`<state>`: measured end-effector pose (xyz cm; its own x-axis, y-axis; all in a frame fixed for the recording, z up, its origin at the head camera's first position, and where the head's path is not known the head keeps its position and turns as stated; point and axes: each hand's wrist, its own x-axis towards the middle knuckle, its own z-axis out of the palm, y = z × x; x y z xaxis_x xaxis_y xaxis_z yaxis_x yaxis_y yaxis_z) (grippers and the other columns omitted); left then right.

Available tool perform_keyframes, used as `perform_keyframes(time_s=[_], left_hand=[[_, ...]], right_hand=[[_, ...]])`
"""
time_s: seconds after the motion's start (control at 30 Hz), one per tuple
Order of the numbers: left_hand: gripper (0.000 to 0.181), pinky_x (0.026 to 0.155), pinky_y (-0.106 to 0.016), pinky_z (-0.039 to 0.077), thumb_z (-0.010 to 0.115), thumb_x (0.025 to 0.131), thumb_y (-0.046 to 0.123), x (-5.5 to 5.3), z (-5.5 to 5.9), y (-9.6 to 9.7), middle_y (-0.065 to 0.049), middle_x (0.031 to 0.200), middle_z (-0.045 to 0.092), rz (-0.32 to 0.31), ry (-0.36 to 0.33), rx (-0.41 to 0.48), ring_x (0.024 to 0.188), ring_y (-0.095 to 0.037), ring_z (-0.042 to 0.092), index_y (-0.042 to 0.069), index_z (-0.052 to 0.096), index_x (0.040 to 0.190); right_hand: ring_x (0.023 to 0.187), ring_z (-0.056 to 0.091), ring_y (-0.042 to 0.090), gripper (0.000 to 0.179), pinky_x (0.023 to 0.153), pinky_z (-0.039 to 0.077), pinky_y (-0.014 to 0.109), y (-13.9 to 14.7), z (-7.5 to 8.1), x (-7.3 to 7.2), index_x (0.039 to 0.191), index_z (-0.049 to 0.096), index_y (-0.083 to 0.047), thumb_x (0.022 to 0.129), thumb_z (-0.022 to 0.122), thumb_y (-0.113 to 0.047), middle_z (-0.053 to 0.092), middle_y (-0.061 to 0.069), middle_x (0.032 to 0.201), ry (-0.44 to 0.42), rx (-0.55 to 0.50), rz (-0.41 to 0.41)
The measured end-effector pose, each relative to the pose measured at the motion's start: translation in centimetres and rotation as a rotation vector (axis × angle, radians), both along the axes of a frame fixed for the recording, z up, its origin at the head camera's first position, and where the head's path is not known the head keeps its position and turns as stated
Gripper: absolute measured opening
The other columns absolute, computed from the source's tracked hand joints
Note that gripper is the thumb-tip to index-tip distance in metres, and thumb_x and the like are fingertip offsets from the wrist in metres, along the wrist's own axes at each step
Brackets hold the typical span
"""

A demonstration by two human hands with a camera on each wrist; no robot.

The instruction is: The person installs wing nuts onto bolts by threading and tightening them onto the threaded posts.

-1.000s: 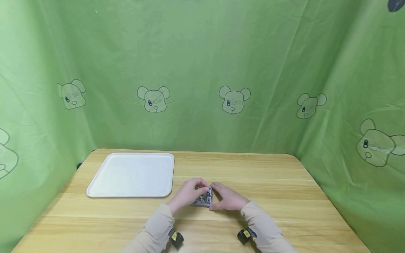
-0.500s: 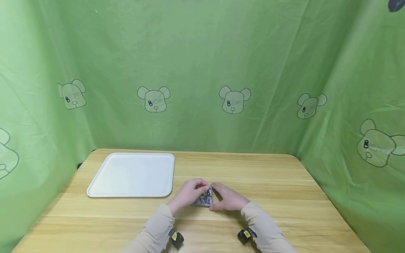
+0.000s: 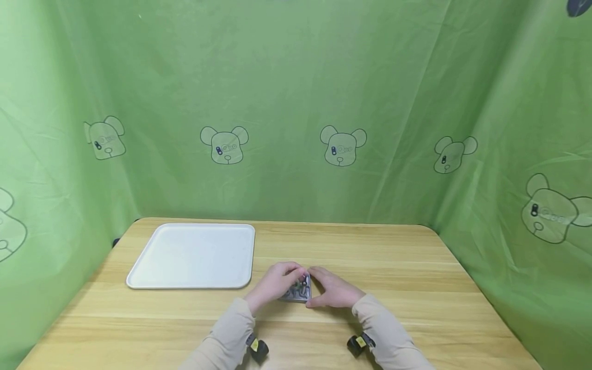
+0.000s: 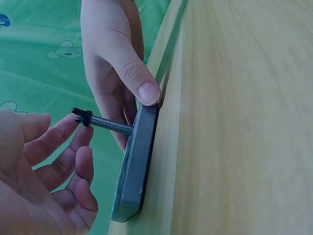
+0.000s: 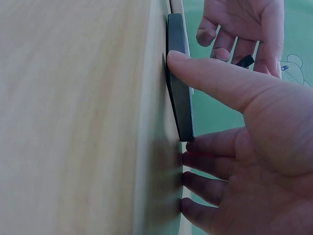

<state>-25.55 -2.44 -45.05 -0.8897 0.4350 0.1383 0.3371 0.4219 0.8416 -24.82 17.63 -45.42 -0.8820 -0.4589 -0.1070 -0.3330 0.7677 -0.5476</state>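
A square grey block (image 3: 297, 294) with a patterned, recessed top lies flat on the table between the two hands. From its top stands a threaded screw (image 4: 111, 125) with a black winged head (image 4: 82, 116). The left hand (image 3: 276, 281) is at that head: its index and middle fingertips touch it, while the thumb looks apart from it in the left wrist view. The right hand (image 3: 337, 291) grips the block's right end, thumb at the near corner and fingers at the far one. In the right wrist view, the left hand partly hides the screw.
A white rectangular tray (image 3: 191, 257) lies on the wooden table (image 3: 393, 329) to the left, beyond the left hand. Green curtains (image 3: 287, 92) with bear drawings surround the table at the back and sides. A black wrist camera (image 3: 259, 350) hangs below each sleeve.
The left thumb has shifted forward over the screw head, covering more of it in the head view. The right hand and the block have stayed in place.
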Motion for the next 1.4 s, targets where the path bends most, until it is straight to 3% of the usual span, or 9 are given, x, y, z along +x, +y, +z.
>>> perform_keyframes(time_s=[0.47, 0.67, 1.03, 1.23, 1.4], left_hand=[[0.033, 0.085, -0.036, 0.052, 0.047, 0.102, 0.028, 0.1, 0.2, 0.0, -0.014, 0.108, 0.071, -0.033, -0.015, 0.029, 0.096, -0.027, 0.066, 0.006, 0.07, 0.109], [0.035, 0.092, -0.041, 0.05, 0.047, 0.102, 0.033, -0.3, -0.2, -0.4, -0.01, 0.105, 0.072, -0.028, -0.022, 0.027, 0.1, -0.024, 0.065, 0.006, 0.068, 0.112], [0.034, 0.087, -0.034, 0.048, 0.059, 0.096, 0.031, -1.0, -0.7, -1.3, -0.01, 0.112, 0.069, -0.078, -0.25, 0.161, 0.096, -0.018, 0.061, 0.007, 0.065, 0.119], [0.037, 0.085, -0.027, 0.045, 0.068, 0.088, 0.02, -1.0, -0.8, -1.6, -0.012, 0.111, 0.067, -0.138, -0.278, 0.183, 0.095, -0.012, 0.057, 0.003, 0.064, 0.121], [0.035, 0.081, -0.027, 0.046, 0.071, 0.086, 0.019, -0.9, -0.8, -1.6, -0.007, 0.106, 0.067, -0.14, -0.284, 0.163, 0.092, -0.013, 0.057, 0.006, 0.066, 0.119]], right_hand=[[0.138, 0.036, 0.046, 0.096, 0.112, 0.028, 0.061, 0.0, -0.2, -0.1, 0.146, 0.034, 0.004, 0.073, 0.081, -0.039, 0.035, 0.026, 0.152, 0.015, -0.001, 0.013], [0.138, 0.037, 0.045, 0.095, 0.112, 0.028, 0.062, -0.1, -0.1, -0.1, 0.148, 0.035, 0.0, 0.074, 0.081, -0.039, 0.036, 0.024, 0.152, 0.016, 0.004, 0.01], [0.14, 0.034, 0.045, 0.097, 0.112, 0.027, 0.062, -0.2, 0.1, 0.1, 0.147, 0.033, 0.003, 0.073, 0.081, -0.04, 0.032, 0.026, 0.154, -0.004, 0.023, -0.016], [0.141, 0.033, 0.045, 0.099, 0.113, 0.026, 0.061, -0.1, -0.1, 0.0, 0.147, 0.033, 0.004, 0.073, 0.081, -0.04, 0.031, 0.026, 0.154, -0.006, 0.018, -0.015], [0.141, 0.032, 0.045, 0.099, 0.114, 0.025, 0.06, -0.1, -0.1, 0.0, 0.147, 0.032, 0.005, 0.073, 0.081, -0.041, 0.031, 0.027, 0.154, -0.004, 0.016, -0.006]])
